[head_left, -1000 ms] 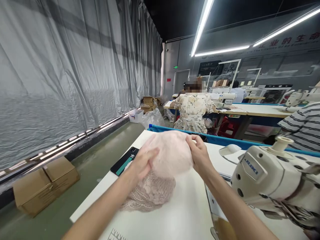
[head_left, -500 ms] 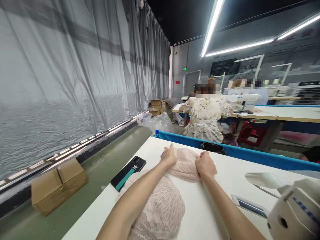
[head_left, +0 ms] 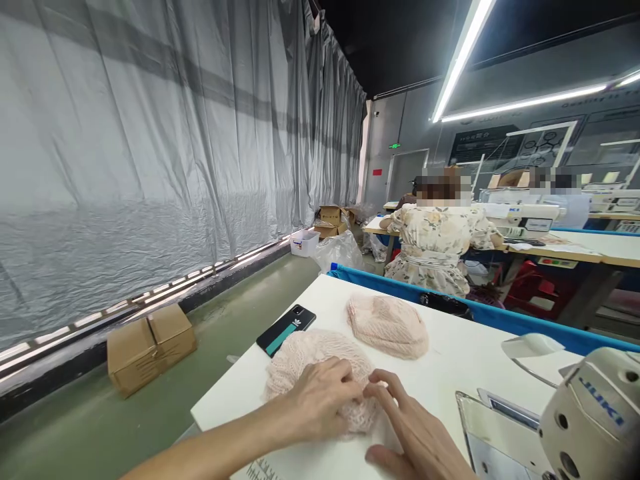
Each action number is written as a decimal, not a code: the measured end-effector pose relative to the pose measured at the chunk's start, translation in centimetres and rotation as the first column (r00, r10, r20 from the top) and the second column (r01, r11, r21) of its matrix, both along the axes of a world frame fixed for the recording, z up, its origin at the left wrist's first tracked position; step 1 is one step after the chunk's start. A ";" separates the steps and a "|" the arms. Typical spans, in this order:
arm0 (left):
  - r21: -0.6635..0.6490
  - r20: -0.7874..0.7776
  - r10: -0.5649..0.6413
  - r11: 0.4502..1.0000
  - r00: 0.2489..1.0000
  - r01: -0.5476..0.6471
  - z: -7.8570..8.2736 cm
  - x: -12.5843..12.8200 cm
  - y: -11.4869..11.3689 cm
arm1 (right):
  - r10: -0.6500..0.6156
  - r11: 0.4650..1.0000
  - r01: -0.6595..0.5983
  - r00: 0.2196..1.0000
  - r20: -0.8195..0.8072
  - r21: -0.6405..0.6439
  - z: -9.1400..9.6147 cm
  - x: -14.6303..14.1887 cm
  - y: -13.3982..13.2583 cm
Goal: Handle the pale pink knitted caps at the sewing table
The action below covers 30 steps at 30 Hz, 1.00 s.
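Note:
A pale pink lace piece [head_left: 313, 350], rounded and bunched up, lies on the white table near me. My left hand [head_left: 327, 397] rests over its near side, fingers bent down and closed on the lace. Beside it, my right hand [head_left: 407, 427] has its fingers apart and the thumb spread. Its fingertips are at the right edge of the same lace piece, and nothing shows in its grasp. Farther back lies a second pale pink lace piece [head_left: 387, 327], domed and untouched by either hand.
A black phone with a green stripe [head_left: 286, 330] lies left of the lace. At the right stands a JUKI sewing machine [head_left: 595, 413]. Blue cloth [head_left: 510, 317] runs along the table's far edge. A cardboard box [head_left: 150, 350] sits on the floor. A person [head_left: 435, 240] sits ahead.
Both hands have let go of the farther lace piece and come back toward me to the nearer one. The camera view has turned slightly left.

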<state>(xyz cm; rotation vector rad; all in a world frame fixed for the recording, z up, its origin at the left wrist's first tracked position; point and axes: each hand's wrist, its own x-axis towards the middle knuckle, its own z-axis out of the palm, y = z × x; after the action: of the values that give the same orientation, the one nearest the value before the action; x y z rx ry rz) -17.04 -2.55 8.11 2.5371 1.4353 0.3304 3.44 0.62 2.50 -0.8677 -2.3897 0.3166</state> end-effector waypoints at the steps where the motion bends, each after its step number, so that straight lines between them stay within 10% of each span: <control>1: 0.022 0.001 0.009 1.000 1.000 -0.009 -0.4 -0.1 0.0 | -0.013 1.000 0.013 1.000 0.014 0.019 -0.4 -0.1 -0.2; 21: 0.008 0.267 0.073 0.997 0.961 -0.078 0.0 -0.9 0.8 | 0.015 0.990 -0.027 0.996 -0.084 -0.138 1.4 -0.2 1.7; 30: -0.141 0.409 0.186 0.980 0.893 -0.139 0.5 -0.9 1.7 | -0.021 0.976 0.040 0.995 -0.094 0.212 -0.9 -0.5 0.8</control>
<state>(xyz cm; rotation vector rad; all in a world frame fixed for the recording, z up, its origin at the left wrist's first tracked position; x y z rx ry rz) -17.93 -0.84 8.62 2.0913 1.4443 0.7546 2.99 1.45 1.57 -0.7727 -2.2730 0.0828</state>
